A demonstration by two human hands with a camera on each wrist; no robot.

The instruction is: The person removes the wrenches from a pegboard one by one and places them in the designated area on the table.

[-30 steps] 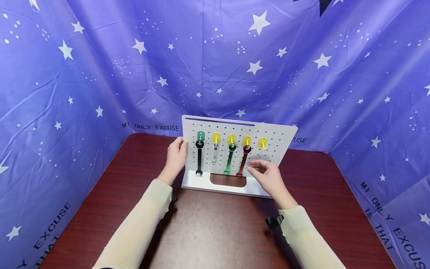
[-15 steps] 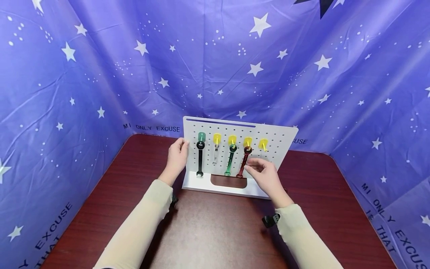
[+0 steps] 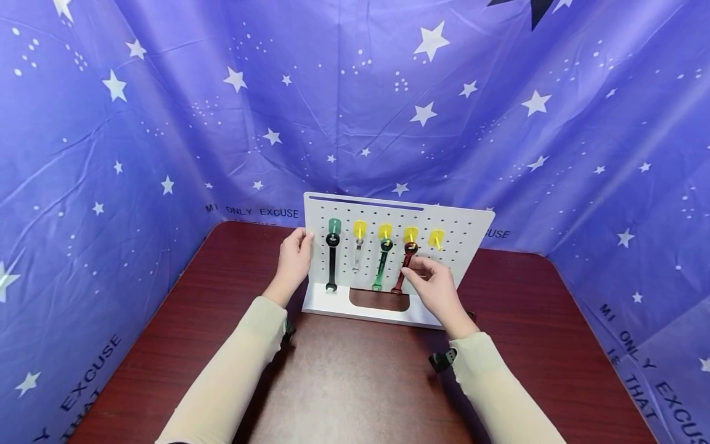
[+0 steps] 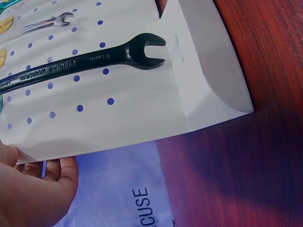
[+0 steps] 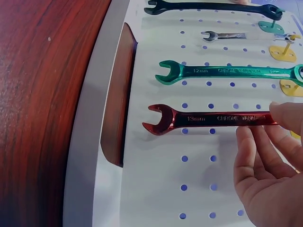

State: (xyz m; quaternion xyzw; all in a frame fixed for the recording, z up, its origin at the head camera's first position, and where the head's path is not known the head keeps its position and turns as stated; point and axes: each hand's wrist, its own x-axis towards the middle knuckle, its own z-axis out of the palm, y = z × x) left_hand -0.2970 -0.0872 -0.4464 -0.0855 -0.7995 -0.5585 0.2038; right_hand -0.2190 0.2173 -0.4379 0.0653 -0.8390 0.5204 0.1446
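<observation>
Red wrench (image 5: 208, 120) and pegboard (image 3: 463, 237) are pinched by right and left hands (image 3: 434, 285) (image 3: 293, 262) respectively; only wrist views show engraving (image 5: 239, 118).

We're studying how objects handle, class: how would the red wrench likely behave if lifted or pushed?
The red wrench is probably stiff and heavy for its slim size: its shaft looks like metal. Its glossy finish may feel slippery. Without the right hand on it, a push would likely swing it: its ring end hangs on a yellow hook.

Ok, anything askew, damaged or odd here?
No damage or spill shows. One mismatch: the black combination wrench hangs from a green hook, while the other four hooks are yellow; the rightmost hook is bare.
</observation>
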